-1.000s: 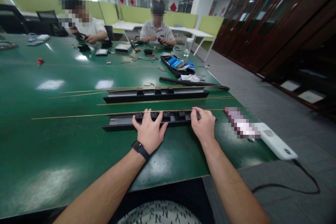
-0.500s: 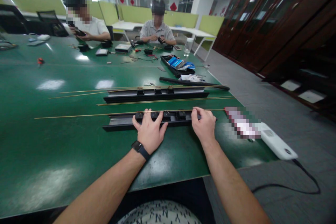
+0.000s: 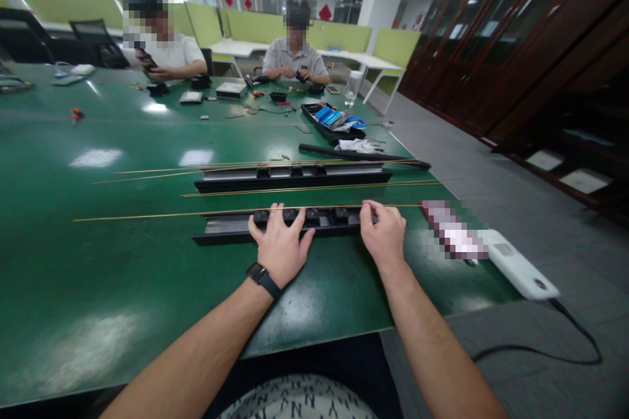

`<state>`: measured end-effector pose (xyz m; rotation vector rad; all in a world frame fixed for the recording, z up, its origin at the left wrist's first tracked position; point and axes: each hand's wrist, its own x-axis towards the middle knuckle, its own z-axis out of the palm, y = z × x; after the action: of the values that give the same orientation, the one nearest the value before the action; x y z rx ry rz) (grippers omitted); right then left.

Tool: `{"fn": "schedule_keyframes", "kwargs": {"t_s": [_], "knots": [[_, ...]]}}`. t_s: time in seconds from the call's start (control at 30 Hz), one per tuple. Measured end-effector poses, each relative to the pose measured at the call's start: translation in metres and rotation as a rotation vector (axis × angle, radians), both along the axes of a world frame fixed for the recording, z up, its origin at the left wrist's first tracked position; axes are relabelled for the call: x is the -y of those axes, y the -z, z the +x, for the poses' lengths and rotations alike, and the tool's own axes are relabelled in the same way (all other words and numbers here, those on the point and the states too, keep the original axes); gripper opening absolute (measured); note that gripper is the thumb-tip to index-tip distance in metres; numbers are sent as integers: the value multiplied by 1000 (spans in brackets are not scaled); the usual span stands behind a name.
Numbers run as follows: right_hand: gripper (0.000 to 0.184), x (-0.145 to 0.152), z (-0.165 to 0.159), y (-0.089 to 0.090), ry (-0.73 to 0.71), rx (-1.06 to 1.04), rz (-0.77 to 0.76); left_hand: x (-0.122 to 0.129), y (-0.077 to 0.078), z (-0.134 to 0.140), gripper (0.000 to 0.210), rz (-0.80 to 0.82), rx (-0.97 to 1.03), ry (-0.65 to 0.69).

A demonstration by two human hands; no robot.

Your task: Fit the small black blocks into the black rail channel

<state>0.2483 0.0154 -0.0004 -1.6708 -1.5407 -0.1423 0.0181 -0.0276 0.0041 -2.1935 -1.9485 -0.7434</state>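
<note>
A black channel-shaped rail (image 3: pixel 226 228) lies across the green table in front of me, with several small black blocks (image 3: pixel 339 215) set inside it. My left hand (image 3: pixel 282 242), a dark watch on its wrist, rests on the rail with its fingers spread over the blocks. A long thin brass-coloured rod (image 3: pixel 147 217) runs along the far side of the rail and passes by my left fingertips. At the rail's right end, my right hand (image 3: pixel 384 232) is closed, thumb and forefinger pinching the rod. Its other fingers are curled in.
Beyond lies a second black rail (image 3: pixel 295 182) with more thin rods (image 3: pixel 314 189) around it. To the right are a phone (image 3: pixel 452 229) and a white cabled device (image 3: pixel 521 265). A black tray (image 3: pixel 334 123) and two seated people (image 3: pixel 295 55) (image 3: pixel 167 52) are farther back.
The rod has slid a little to the right, and my right hand has shifted slightly right with it. My left hand stays in place. The person at far left has raised a dark object.
</note>
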Motion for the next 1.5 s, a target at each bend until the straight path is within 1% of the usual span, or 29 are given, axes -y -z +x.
{"fn": "schedule_keyframes", "kwargs": {"t_s": [0.1, 0.3, 0.5, 0.57, 0.7, 0.77, 0.97, 1.03, 1.2, 1.27, 1.4, 1.5], "knots": [[35, 0, 0, -1, 23, -7, -4, 0, -1, 0, 47, -1, 0, 0], [34, 2, -2, -1, -91, -6, -4, 1, -1, 0, 48, -8, -17, -7], [35, 0, 1, -1, 8, -5, 6, 0, -1, 1, 48, -15, -14, -10], [35, 0, 1, -1, 9, -9, 14, 0, -1, 0, 48, -12, -9, -7], [35, 1, -1, 0, -83, -7, 22, 1, 0, 0, 48, -9, -13, -6], [34, 1, -2, 0, -100, 2, 18, 1, -1, 0, 48, -13, -23, -9], [36, 0, 1, 0, 32, -2, -12, 1, -1, 0, 48, -21, -28, -11], [35, 0, 1, -1, 31, -12, -17, 1, -1, 0, 48, -22, -21, -9], [35, 2, -2, -2, -68, -4, -13, 1, -2, 0, 48, -31, -25, -13], [36, 2, -2, -2, -58, 10, -12, 1, -2, 1, 49, -35, -29, -14], [37, 0, 0, -1, 8, 12, -23, 1, -2, 0, 49, -33, -25, -14], [36, 0, 1, -1, 17, 6, -28, 1, -1, 0, 48, -25, -24, -14]]}}
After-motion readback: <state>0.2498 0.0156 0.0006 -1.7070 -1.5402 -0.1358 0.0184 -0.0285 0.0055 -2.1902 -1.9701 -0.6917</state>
